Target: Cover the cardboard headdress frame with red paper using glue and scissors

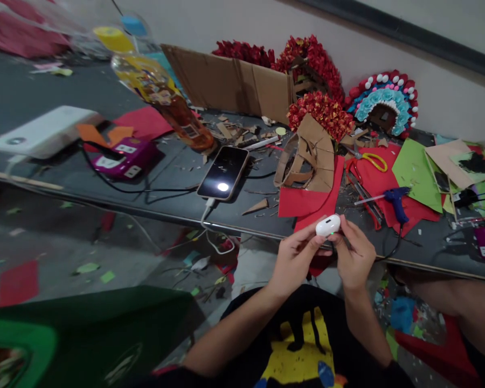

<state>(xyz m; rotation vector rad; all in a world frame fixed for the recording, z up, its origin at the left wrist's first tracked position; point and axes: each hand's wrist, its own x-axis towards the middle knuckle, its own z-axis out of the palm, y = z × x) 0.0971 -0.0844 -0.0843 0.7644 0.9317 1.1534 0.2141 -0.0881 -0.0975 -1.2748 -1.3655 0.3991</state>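
Observation:
A small white earbud case (328, 224) with a tiny green light sits between both of my hands, just in front of the table's near edge. My left hand (297, 253) pinches it from the left and below. My right hand (353, 253) grips it from the right, fingers curled round its end. Directly beyond the case on the dark table (56, 178) lie red paper sheets (307, 202) and a cardboard headpiece topped with red paper flowers (315, 145).
A phone (223, 172) lies charging by a white cable. A tilted bottle (165, 102), a white power bank (44, 132), a purple box (123, 159), yellow-handled scissors (367, 159), a blue glue gun (396, 202) and green paper (416, 172) crowd the table. A flower headdress (386, 102) leans on the wall.

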